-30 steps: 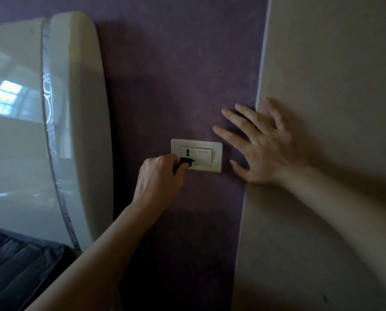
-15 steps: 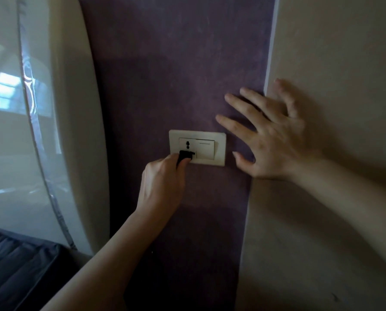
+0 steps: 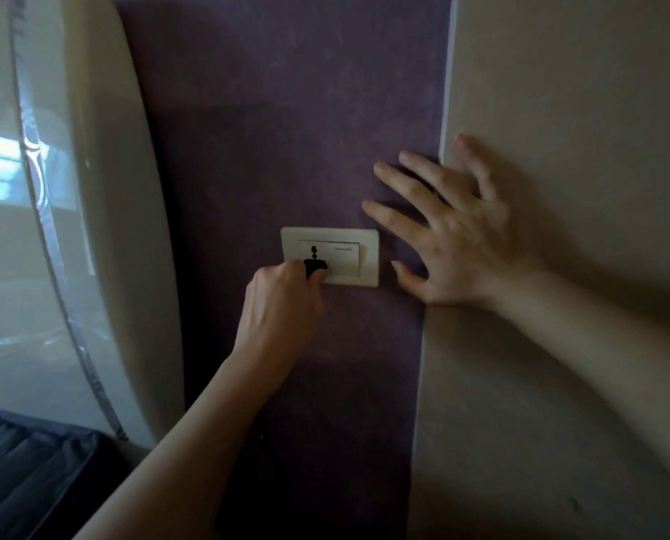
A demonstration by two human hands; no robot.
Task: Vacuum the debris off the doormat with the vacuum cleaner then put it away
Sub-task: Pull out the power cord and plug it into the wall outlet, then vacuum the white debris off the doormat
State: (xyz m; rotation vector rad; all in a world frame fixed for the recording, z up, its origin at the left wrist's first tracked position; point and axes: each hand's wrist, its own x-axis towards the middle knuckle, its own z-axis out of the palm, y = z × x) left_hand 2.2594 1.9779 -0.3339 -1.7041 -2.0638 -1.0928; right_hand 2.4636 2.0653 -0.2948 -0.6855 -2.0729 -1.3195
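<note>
Left hand [image 3: 282, 302]: fingers closed around a black plug [image 3: 316, 265], held at the lower holes of the wall socket [image 3: 330, 256].
Right hand [image 3: 458, 231]: fingers spread flat on the wall, holding nothing, just beside the socket.
Vacuum cleaner and doormat: not in view.
Progress: cannot tell whether the plug is going in or coming out, so either vacuuming has not begun or only putting away is left.
Change: the plug has slid lower on the socket; the camera has moved closer.
</note>
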